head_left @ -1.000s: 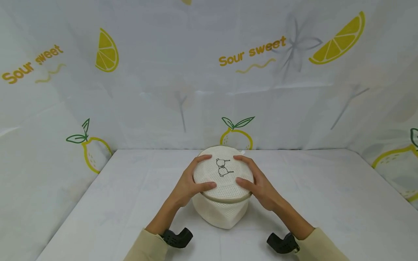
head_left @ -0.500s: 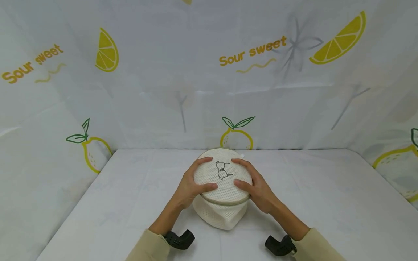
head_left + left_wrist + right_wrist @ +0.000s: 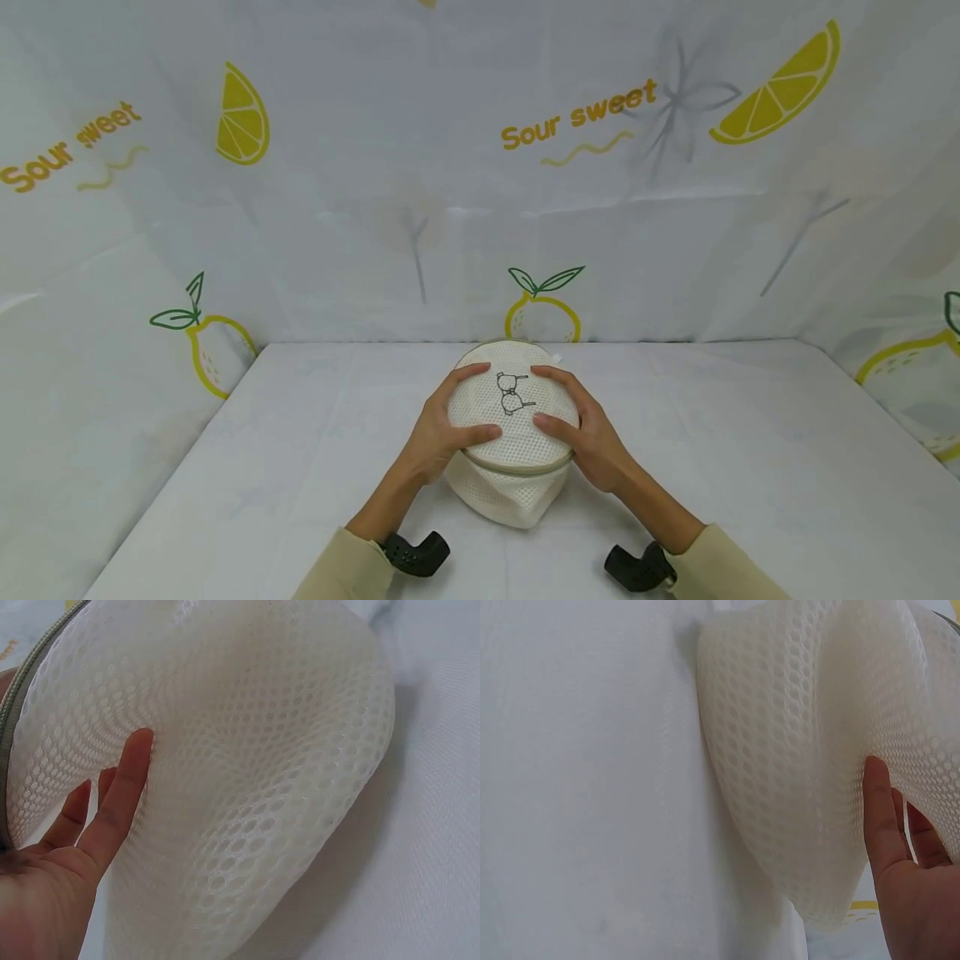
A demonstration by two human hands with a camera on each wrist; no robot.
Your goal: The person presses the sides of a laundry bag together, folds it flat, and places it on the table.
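A cream mesh laundry bag [image 3: 517,437] stands on the table in the head view, its round top tipped toward me. Two small line-drawn animals mark that top, and a zipper runs round its edge. My left hand [image 3: 442,425] grips the bag's left side, with thumb and index finger over the top. From the right, my right hand [image 3: 592,429] holds it the same way. In the left wrist view other fingers [image 3: 120,799] press into the mesh side; in the right wrist view fingers [image 3: 881,817] dent the opposite side. The bag's lower front bulges to a soft point.
A white cloth covers the table [image 3: 300,467]. Behind it hangs a white backdrop [image 3: 360,167] printed with lemons and lettering, which also closes in both sides. Black wrist-worn devices [image 3: 416,554] jut inward from the sleeves in front of the bag.
The bag's top has sunk slightly and drawn a little toward me. Both hands have moved slightly closer together, still gripping its sides.
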